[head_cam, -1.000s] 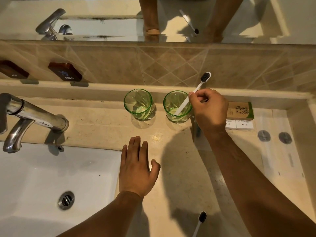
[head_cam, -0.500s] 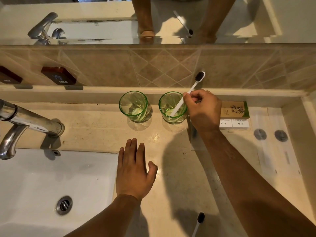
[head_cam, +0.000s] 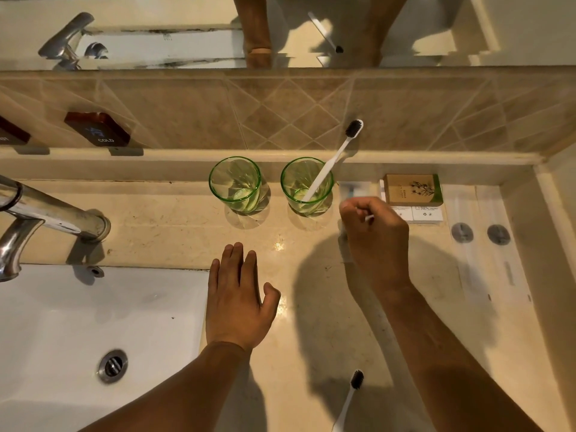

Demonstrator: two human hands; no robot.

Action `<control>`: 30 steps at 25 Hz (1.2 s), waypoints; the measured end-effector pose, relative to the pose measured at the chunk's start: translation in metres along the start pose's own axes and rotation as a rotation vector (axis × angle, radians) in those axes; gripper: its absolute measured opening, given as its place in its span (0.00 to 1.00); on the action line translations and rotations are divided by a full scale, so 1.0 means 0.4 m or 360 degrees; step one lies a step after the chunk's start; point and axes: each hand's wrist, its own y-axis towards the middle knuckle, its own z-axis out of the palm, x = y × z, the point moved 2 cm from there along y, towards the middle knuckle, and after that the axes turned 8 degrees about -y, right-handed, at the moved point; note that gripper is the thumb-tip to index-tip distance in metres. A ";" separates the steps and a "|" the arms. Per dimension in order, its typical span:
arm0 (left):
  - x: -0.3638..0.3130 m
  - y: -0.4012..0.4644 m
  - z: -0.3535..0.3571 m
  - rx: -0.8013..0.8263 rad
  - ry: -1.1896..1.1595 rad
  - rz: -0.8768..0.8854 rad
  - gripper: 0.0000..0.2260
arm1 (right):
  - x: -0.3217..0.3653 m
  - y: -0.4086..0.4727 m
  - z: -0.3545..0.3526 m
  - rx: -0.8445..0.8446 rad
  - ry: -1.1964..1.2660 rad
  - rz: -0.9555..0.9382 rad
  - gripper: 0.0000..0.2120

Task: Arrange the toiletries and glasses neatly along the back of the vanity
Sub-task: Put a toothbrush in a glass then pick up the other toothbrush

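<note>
Two green glasses (head_cam: 234, 184) (head_cam: 307, 186) stand at bench back, one toothbrush (head_cam: 331, 160) leaning in right glass. Right hand (head_cam: 374, 235) loosely curled, holding nothing visible; left hand (head_cam: 238, 294) flat, empty. Second toothbrush (head_cam: 350, 397) lies near front edge, unplaced; box (head_cam: 413, 189) already back.

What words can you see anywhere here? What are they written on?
"COLD": white letters on the dark brown plaque on the tiled wall.
Dark plaque at the left edge: letters cut off, unreadable.
Brown cardboard box with a plant drawing: print too small to read.
White packets under the box: print too small to read.
</note>
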 end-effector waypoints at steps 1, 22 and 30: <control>-0.003 0.005 -0.001 -0.0005 -0.0010 0.0000 0.28 | -0.021 -0.037 -0.015 0.0033 -0.0042 0.0021 0.05; -0.020 -0.021 -0.014 0.0087 -0.0044 -0.0036 0.28 | -0.172 -0.591 -0.091 0.0885 -0.1046 0.0289 0.15; -0.025 -0.023 -0.009 0.0135 0.0032 -0.0019 0.29 | -0.034 -0.326 -0.051 0.0646 -0.0198 0.0237 0.04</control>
